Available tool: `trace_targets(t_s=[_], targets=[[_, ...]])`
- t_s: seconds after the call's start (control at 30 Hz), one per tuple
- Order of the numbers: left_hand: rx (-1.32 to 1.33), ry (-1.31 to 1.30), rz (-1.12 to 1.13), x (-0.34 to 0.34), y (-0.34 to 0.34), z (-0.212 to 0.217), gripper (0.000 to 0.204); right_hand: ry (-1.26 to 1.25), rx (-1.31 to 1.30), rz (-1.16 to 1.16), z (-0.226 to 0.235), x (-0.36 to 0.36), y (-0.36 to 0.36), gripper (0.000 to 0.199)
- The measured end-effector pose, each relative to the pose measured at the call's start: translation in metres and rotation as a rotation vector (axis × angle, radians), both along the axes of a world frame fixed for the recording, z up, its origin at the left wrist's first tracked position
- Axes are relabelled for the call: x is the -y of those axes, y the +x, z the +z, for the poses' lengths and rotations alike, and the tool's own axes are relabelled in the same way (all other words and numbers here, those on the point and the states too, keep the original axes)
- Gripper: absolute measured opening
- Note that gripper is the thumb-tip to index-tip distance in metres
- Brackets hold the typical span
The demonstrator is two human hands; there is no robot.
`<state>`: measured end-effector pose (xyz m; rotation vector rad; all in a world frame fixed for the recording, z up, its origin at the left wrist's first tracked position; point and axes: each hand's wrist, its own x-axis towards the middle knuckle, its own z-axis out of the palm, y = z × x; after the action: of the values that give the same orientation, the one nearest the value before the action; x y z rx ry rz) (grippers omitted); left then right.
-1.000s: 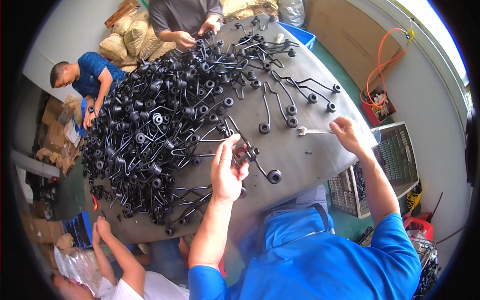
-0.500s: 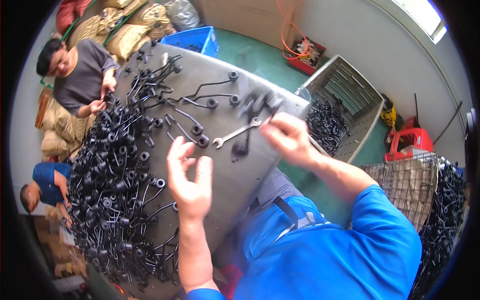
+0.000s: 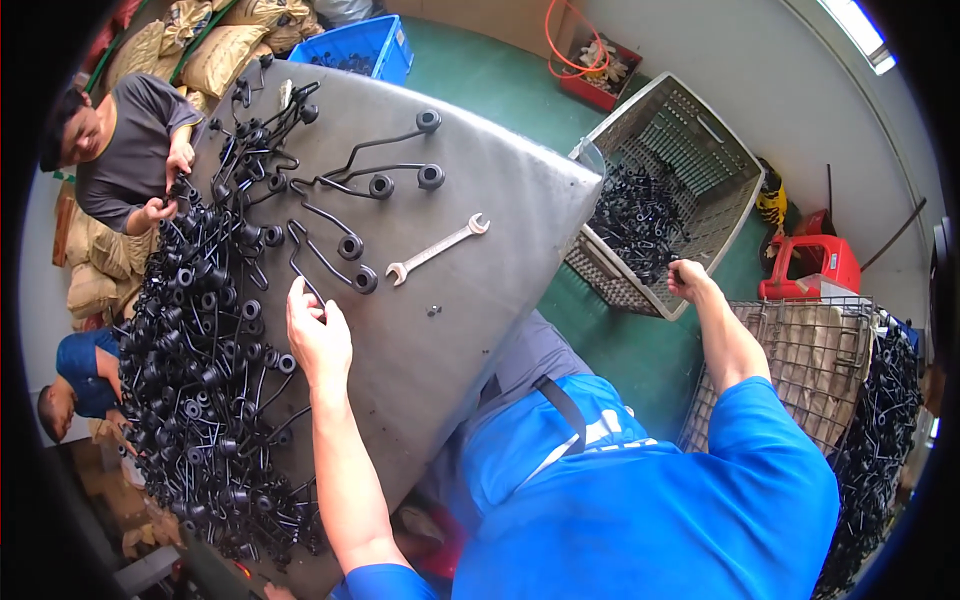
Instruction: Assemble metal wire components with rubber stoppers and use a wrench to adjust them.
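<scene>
My left hand is over the table, its fingers apart and reaching to the end of a black bent rod with a round rubber bushing. I cannot tell whether the fingertips touch it. Out to the right, my right hand is closed at the near rim of a grey plastic crate; what its fingers hold, if anything, is hidden. Inside the crate lies a heap of small black parts. An open-ended wrench lies on the grey table, with a small metal piece near it.
A large pile of bushed rods covers the table's left side. Two people work beyond it, one handling a part. A blue bin stands behind the table. To my right are a wire basket and a red plastic object.
My right hand has swung right from the table to the crate, and the blurred black parts by it are gone from the tabletop. My left hand has shifted left toward the rods.
</scene>
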<state>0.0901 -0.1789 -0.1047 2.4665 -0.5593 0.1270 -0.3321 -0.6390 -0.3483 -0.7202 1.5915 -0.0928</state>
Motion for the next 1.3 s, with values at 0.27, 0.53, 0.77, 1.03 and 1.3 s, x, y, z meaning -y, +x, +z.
trace_targets(t_s=[0.27,0.53,0.77,1.03,1.3], targets=[[-0.129,-0.191,0.089,-0.013,-0.05,-0.009,0.053,-0.732,-0.517,0.147,-0.027,0.109,-0.093,0.075],[0.056,-0.099,0.046,-0.053,-0.116,0.015,0.048,-1.114,0.55,0.245,0.104,0.038,0.179,0.029],[-0.019,-0.539,0.425,-0.107,-0.111,0.005,0.04,-1.224,1.013,0.854,0.251,-0.159,0.293,0.015],[-0.169,-0.689,0.643,-0.112,-0.074,-0.028,0.029,-1.525,1.038,1.729,0.272,-0.341,0.309,0.042],[-0.179,-0.501,0.589,-0.149,-0.091,-0.006,0.028,-1.596,0.919,1.627,0.25,-0.342,0.31,0.047]])
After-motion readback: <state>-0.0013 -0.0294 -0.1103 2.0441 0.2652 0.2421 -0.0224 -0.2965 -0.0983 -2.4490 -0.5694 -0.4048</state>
